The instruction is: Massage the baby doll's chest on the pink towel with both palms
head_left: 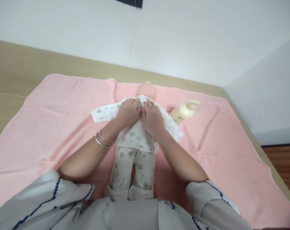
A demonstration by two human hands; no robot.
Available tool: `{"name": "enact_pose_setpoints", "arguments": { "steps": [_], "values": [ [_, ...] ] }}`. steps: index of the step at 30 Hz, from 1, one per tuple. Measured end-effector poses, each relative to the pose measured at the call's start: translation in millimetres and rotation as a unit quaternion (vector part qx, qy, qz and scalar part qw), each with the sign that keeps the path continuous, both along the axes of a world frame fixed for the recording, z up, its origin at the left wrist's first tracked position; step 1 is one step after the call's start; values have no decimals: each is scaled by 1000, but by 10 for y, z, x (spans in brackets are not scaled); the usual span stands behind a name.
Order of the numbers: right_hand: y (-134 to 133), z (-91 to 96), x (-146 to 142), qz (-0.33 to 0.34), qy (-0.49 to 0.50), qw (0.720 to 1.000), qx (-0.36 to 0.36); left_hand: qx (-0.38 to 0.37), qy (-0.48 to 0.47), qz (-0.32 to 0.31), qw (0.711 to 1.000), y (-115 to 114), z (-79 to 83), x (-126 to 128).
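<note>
A baby doll lies on the pink cloth with its head away from me. It wears a white long-sleeved printed shirt and matching printed trousers. My left hand rests flat on the upper shirt, left of the middle, just below the collar. Beside it my right hand lies flat on the right half, its fingers pointing toward the doll's head. The fingertips of both hands almost meet; neither hand visibly grips anything. The shirt beneath my palms is hidden.
A pale yellow pump bottle lies tilted on the cloth, right of the doll. The pink cloth is spread over a tan tabletop, with some creases. A white wall rises behind, and another stands at the right.
</note>
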State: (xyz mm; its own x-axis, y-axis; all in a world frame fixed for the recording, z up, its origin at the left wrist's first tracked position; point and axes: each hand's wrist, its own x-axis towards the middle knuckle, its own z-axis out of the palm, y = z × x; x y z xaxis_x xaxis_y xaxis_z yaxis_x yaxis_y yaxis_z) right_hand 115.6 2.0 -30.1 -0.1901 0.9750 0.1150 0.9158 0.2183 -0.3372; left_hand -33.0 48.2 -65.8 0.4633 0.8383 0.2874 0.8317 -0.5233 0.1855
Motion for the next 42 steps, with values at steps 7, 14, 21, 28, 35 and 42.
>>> {"name": "enact_pose_setpoints", "arguments": {
  "steps": [7,14,21,28,35,42],
  "values": [
    [96,53,88,12,-7,1000,-10,-34,-33,58,997,-186,142,117],
    [117,102,175,58,-40,997,-36,-42,-55,58,996,-178,148,113],
    [135,62,200,66,-38,997,-31,-29,-70,32,997,-110,97,67],
    [115,67,149,35,-18,999,-19,-29,-45,31,998,-246,177,112],
    [248,-44,244,-35,-8,999,-27,-59,-34,31,997,-426,274,178],
    [30,51,100,-15,-65,997,-24,-47,-101,32,993,-212,139,138]
  ]
}}
